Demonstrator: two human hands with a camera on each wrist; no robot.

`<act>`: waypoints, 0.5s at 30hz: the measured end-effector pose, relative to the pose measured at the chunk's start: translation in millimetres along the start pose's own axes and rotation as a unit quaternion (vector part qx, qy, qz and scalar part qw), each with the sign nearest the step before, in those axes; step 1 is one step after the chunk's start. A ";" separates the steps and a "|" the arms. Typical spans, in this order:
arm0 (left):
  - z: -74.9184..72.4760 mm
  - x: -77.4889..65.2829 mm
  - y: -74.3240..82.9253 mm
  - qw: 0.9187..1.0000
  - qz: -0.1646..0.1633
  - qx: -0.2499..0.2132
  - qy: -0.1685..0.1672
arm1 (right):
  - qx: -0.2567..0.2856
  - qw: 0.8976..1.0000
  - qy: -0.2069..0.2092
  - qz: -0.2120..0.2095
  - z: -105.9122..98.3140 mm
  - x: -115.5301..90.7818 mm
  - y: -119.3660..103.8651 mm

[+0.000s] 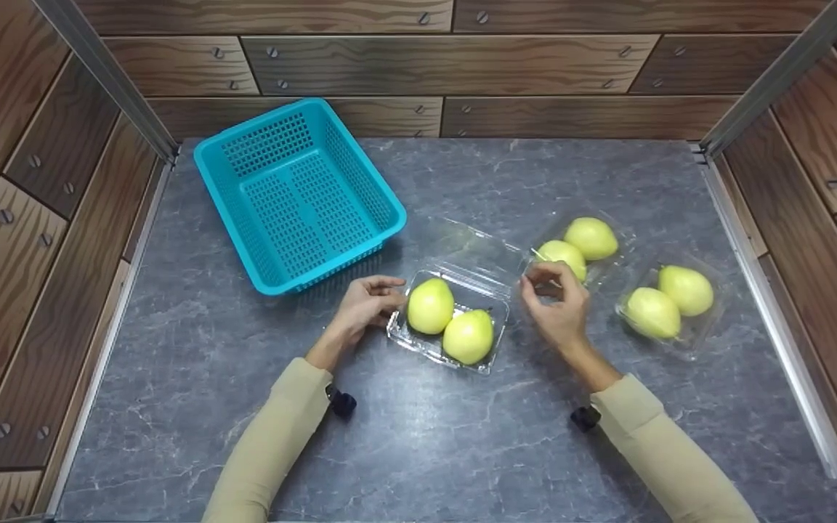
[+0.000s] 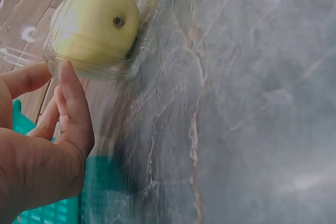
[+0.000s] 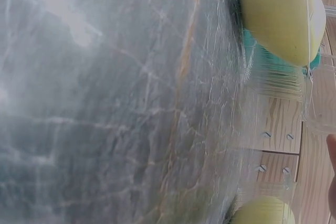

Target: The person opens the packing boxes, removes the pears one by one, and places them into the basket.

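Observation:
A clear plastic clamshell container (image 1: 418, 347) with two yellow-green pears (image 1: 430, 306) in its base lies in the middle of the table. Its transparent lid (image 1: 473, 243) is folded back, away from the person. At the container's left side, my left hand (image 1: 366, 309) pinches the rim between thumb and fingertips; the left wrist view shows this rim beside a pear (image 2: 97, 27). My right hand (image 1: 560, 305) has thumb and index finger curled together at the lid's right edge. In the right wrist view only a fingertip (image 3: 332, 153) shows, close to the lid's edge.
A turquoise slotted basket (image 1: 389, 218) stands at the back left. To the right are two more clear containers, one with a pair of pears (image 1: 591, 238) behind my right hand, the other with pears (image 1: 685, 290) farther right. Wood-patterned walls (image 1: 447, 65) enclose the table.

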State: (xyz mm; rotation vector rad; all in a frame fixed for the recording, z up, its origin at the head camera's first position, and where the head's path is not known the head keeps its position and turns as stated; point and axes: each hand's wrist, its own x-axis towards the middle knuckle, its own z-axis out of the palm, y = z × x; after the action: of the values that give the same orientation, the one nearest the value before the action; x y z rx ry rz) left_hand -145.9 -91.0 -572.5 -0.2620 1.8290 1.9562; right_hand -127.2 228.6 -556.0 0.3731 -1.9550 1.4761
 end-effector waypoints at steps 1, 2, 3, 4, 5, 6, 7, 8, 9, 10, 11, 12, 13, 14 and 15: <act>0.0 1.0 0.5 1.000 0.000 0.001 -0.002 | -0.002 1.000 0.001 0.000 0.3 0.7 0.3; 0.0 2.0 1.1 1.000 0.000 0.003 -0.005 | -0.002 1.000 0.001 0.001 0.4 1.2 1.0; 0.1 2.5 1.8 1.000 0.001 0.004 -0.007 | -0.003 1.000 0.002 0.003 0.7 1.7 1.4; 0.0 3.0 2.4 1.000 0.000 0.004 -0.009 | -0.005 1.000 0.004 0.006 1.1 2.2 1.6; -0.2 3.4 2.9 1.000 0.000 0.005 -0.012 | -0.007 1.000 0.006 0.010 1.5 2.6 1.9; -0.3 3.7 3.3 1.000 -0.001 0.006 -0.016 | -0.008 1.000 0.009 0.014 1.8 3.0 2.1; -0.3 3.9 3.7 1.000 -0.001 0.009 -0.018 | -0.008 1.000 0.011 0.020 2.2 3.4 2.0; -0.4 3.8 4.1 1.000 -0.001 0.011 -0.020 | -0.007 1.000 0.012 0.026 2.7 3.6 2.2; -0.3 3.6 4.4 1.000 -0.002 0.014 -0.022 | -0.006 0.999 0.013 0.031 3.2 3.8 2.0; -0.5 3.5 4.4 1.000 -0.003 0.017 -0.024 | -0.006 0.999 0.014 0.036 3.6 4.0 1.8; -0.6 3.1 4.5 0.999 -0.003 0.020 -0.025 | -0.005 0.999 0.014 0.041 3.8 4.2 1.8; -0.6 2.7 4.6 0.999 -0.004 0.022 -0.025 | -0.005 0.999 0.014 0.045 4.3 4.5 1.5; -0.6 2.2 4.6 0.999 -0.004 0.024 -0.026 | -0.003 0.999 0.012 0.049 4.6 4.8 1.1; -0.8 1.9 4.4 0.999 -0.004 0.024 -0.026 | -0.004 0.999 0.011 0.053 5.0 5.1 1.0; -0.8 1.4 4.4 0.999 -0.004 0.025 -0.026 | -0.005 0.998 0.010 0.056 5.3 5.6 0.7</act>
State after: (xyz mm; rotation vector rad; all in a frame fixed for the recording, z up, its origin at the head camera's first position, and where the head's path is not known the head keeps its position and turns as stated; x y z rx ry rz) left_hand -149.2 -91.6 -569.3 -0.2014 1.8379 1.8914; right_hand -133.5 224.8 -553.8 0.2487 -1.9946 1.5336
